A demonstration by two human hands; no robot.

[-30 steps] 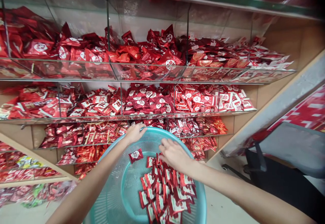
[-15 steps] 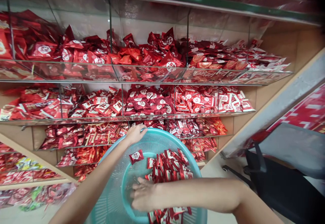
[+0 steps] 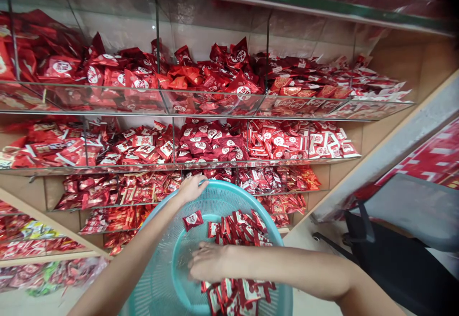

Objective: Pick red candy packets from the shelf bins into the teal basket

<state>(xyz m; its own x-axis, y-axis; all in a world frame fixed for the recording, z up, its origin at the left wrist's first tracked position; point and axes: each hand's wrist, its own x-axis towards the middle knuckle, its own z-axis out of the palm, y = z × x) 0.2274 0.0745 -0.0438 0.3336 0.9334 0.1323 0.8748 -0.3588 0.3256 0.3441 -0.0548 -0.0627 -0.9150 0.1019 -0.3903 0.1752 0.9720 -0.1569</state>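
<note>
My left hand (image 3: 192,189) is closed over the far rim of a turquoise plastic basket (image 3: 224,187) with a mesh wall. Down inside the basket is my right hand (image 3: 206,262), palm down above the bare part of the floor. Its fingers are loosely bent and a little apart, somewhat blurred, and nothing shows in them. Beside and beneath my right forearm lie many small red wrapped packets (image 3: 244,227), heaped on the basket's right side. A single red packet (image 3: 192,220) lies apart near the far wall.
Ahead stand glass-fronted shelves (image 3: 215,105) full of red packets in divided compartments, close to the basket's far rim. A black office chair (image 3: 398,254) is on the right. More bagged goods (image 3: 46,275) sit low at the left.
My right hand has shifted slightly right and up in the basket, uncovering more packets below the forearm. My left hand keeps its place on the rim.
</note>
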